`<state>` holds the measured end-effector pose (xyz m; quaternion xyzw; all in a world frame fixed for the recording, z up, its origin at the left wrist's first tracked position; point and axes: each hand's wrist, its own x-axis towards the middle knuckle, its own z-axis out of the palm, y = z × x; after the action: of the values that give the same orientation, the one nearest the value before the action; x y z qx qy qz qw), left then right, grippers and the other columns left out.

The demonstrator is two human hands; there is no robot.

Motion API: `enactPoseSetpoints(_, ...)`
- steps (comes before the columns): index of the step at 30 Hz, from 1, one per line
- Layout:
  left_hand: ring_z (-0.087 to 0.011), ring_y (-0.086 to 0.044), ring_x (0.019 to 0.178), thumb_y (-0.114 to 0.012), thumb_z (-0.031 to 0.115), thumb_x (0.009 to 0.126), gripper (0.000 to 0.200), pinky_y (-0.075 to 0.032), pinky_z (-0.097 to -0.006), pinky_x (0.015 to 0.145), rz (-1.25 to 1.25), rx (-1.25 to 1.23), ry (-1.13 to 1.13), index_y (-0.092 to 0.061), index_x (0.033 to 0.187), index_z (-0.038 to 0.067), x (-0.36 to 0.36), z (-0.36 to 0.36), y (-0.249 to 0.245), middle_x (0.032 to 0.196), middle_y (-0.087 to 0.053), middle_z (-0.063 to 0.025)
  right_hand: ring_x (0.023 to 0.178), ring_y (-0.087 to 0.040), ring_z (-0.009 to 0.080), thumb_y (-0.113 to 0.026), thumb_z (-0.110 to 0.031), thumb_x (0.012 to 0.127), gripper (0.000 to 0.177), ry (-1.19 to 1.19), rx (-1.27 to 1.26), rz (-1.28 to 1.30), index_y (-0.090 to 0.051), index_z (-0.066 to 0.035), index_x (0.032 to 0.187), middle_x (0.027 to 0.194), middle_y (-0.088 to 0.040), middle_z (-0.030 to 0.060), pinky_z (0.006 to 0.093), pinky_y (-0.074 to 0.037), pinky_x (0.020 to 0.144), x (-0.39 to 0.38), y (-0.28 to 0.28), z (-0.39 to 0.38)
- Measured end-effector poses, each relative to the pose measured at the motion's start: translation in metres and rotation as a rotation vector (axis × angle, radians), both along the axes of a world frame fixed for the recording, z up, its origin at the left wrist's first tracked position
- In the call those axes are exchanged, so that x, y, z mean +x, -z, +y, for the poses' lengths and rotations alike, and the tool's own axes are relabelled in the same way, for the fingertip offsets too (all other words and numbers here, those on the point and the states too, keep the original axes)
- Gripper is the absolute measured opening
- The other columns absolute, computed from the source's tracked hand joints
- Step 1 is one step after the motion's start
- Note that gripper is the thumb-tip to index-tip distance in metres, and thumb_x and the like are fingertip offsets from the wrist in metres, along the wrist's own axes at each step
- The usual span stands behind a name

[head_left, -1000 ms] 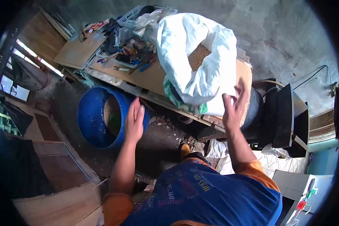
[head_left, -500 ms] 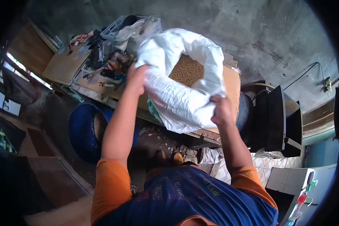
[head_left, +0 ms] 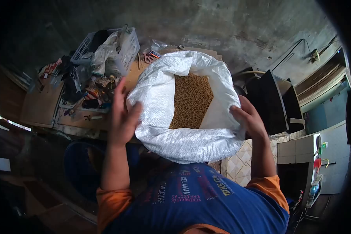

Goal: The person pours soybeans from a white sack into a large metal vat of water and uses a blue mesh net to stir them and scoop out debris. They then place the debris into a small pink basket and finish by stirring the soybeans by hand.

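A white woven sack (head_left: 156, 138) with its rim rolled outward stands on the table in front of me. Small brown pellets (head_left: 192, 99) show through its wide mouth. At the sack's left side, my left hand (head_left: 124, 119) is slightly blurred, its thumb and fingers apart and no fabric gripped. My right hand (head_left: 251, 116) is closed over the right side of the rim, thumb on the rolled fabric and fingers around the outside.
Left of the sack, a white plastic crate (head_left: 128, 50) holds bags, with loose clutter beside it. Pink-handled scissors (head_left: 148, 58) lie behind the sack. A black open cabinet (head_left: 275, 101) stands right, a blue barrel (head_left: 76, 160) below left. A concrete wall rises behind.
The sack now sits nearer my body, its mouth wider and more pellets showing. My left hand has let go of the rim; my right hand stays at the right side.
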<state>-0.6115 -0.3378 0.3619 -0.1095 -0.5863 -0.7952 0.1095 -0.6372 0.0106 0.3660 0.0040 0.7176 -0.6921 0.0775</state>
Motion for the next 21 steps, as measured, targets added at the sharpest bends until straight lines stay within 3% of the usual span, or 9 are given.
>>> enactPoseSetpoints(3, -0.0203, -0.046, 0.108, -0.070, 0.015, 0.074, 0.075, -0.037, -0.0304, 0.092, -0.090, -0.389, -0.155, -0.026, 0.132, -0.005, -0.035, 0.012, 0.026, 0.120, -0.045, -0.0159, 0.074, -0.050, 0.0086, -0.055, -0.010, 0.085, 0.026, -0.094, 0.073, 0.029, -0.053, 0.000, 0.109, 0.087, -0.058, 0.0023, 0.0230, -0.040, 0.066, -0.029, 0.032, -0.032)
enactPoseSetpoints(5, -0.0200, -0.051, 0.102, -0.064, 0.015, 0.078, 0.059, -0.039, -0.0310, 0.091, -0.252, -0.013, 0.227, -0.037, 0.127, -0.005, -0.056, 0.012, 0.048, 0.113, -0.053, -0.0136, 0.071, -0.049, 0.0081, -0.055, -0.007, 0.083, 0.025, -0.045, 0.181, 0.166, -0.054, -0.001, 0.108, 0.085, -0.057, 0.0014, 0.0229, -0.040, 0.064, -0.045, 0.048, -0.058)
enactPoseSetpoints(6, -0.0200, -0.051, 0.102, -0.064, 0.015, 0.078, 0.059, -0.039, -0.0310, 0.091, -0.249, -0.017, 0.232, -0.037, 0.127, -0.005, -0.069, -0.001, 0.070, 0.113, -0.053, -0.0136, 0.071, -0.050, 0.0095, -0.054, -0.007, 0.083, 0.023, -0.039, -0.040, 0.051, -0.054, -0.001, 0.106, 0.084, -0.057, 0.0021, 0.0238, -0.041, 0.065, -0.055, 0.050, -0.064)
enactPoseSetpoints(8, -0.0195, -0.056, 0.095, -0.055, 0.022, 0.083, 0.045, -0.041, -0.0319, 0.089, -0.228, -0.497, 0.119, -0.048, 0.119, -0.004, -0.096, -0.057, 0.120, 0.106, -0.059, -0.0118, 0.074, -0.056, 0.0151, -0.049, -0.011, 0.082, 0.021, 0.211, -0.205, -0.145, -0.056, -0.001, 0.099, 0.084, -0.058, 0.0063, 0.0278, -0.044, 0.069, -0.066, 0.046, -0.050)
enactPoseSetpoints(9, -0.0221, -0.058, 0.094, -0.049, 0.027, 0.084, 0.041, -0.042, -0.0342, 0.090, -0.406, -0.083, -0.042, -0.053, 0.113, -0.002, -0.100, -0.079, 0.135, 0.106, -0.060, -0.0129, 0.075, -0.058, 0.0198, -0.045, -0.016, 0.080, 0.027, 0.319, -0.402, -0.225, -0.056, 0.002, 0.097, 0.082, -0.059, 0.0098, 0.0329, -0.047, 0.071, -0.067, 0.035, -0.033)
enactPoseSetpoints(10, -0.0265, -0.059, 0.096, -0.048, 0.026, 0.083, 0.039, -0.043, -0.0391, 0.091, -0.561, 0.585, 0.072, -0.055, 0.110, 0.000, -0.076, -0.061, 0.066, 0.107, -0.059, -0.0142, 0.081, -0.061, 0.0251, -0.043, -0.018, 0.077, 0.034, 0.324, -0.734, -0.141, -0.055, 0.005, 0.098, 0.086, -0.061, 0.0138, 0.0388, -0.049, 0.078, -0.066, 0.023, -0.019)
enactPoseSetpoints(11, -0.0291, -0.057, 0.100, -0.047, 0.021, 0.082, 0.037, -0.043, -0.0426, 0.091, -0.409, 0.741, 0.013, -0.055, 0.110, -0.001, -0.074, -0.069, 0.053, 0.107, -0.059, -0.0148, 0.089, -0.060, 0.0297, -0.042, -0.018, 0.074, 0.038, 0.213, -0.875, 0.006, -0.056, 0.006, 0.100, 0.096, -0.061, 0.0185, 0.0433, -0.047, 0.085, -0.062, 0.023, 0.007)
enactPoseSetpoints(18, -0.0278, -0.054, 0.103, -0.048, 0.018, 0.082, 0.035, -0.040, -0.0387, 0.094, -0.293, 0.815, -0.056, -0.054, 0.110, -0.002, -0.060, -0.045, 0.048, 0.112, -0.057, -0.0141, 0.085, -0.061, 0.0268, -0.038, -0.014, 0.073, 0.038, -0.001, -0.929, -0.055, -0.057, 0.006, 0.099, 0.092, -0.062, 0.0158, 0.0408, -0.048, 0.083, -0.065, 0.081, 0.071)
enactPoseSetpoints(21, -0.0280, -0.054, 0.104, -0.048, 0.018, 0.083, 0.035, -0.040, -0.0384, 0.094, -0.291, 0.903, -0.039, -0.054, 0.110, -0.002, -0.070, -0.052, 0.069, 0.111, -0.058, -0.0144, 0.088, -0.059, 0.0235, -0.040, -0.014, 0.076, 0.042, 0.313, -0.730, -0.029, -0.050, -0.001, 0.114, 0.102, -0.059, 0.0130, 0.0377, -0.047, 0.081, -0.068, 0.046, 0.045)
